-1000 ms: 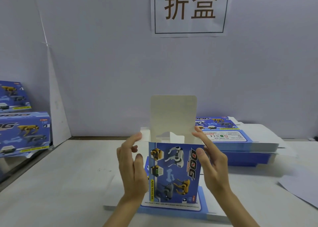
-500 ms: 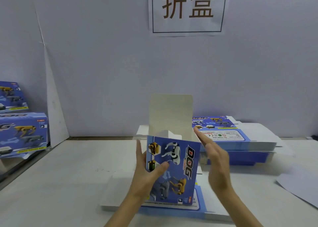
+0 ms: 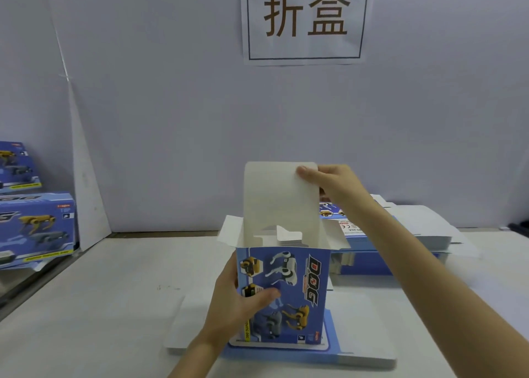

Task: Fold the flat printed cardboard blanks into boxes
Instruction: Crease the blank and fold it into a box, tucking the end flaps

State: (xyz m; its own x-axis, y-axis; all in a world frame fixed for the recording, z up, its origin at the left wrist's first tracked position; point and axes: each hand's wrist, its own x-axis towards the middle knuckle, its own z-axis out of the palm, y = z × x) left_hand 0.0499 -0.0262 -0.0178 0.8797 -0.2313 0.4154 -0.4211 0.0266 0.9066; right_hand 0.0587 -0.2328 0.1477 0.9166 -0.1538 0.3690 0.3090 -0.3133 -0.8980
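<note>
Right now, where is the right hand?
In the head view, the right hand is just right of centre, pinching the top right corner of the upright white flap on the box.

A: What does the sign (image 3: 306, 19) on the wall (image 3: 171, 120) say?
B: Two big brown characters, "折盒", inside a thin dark frame.
A: And the upright box (image 3: 286, 297) on the bench (image 3: 114, 306)?
B: "DOG" in heavy slanted letters, running sideways down its blue front. A yellow strip (image 3: 246, 330) at the lower left edge carries print too blurred to read.
A: Anything on the flat blanks (image 3: 423, 226) behind it?
B: A white label (image 3: 350, 228), seen upside down: a CE mark, a red word starting "WAR", and "20A". The rest is too small.
A: The finished boxes (image 3: 37, 226) at the left?
B: Too blurred; only part of a logo shows.
</note>
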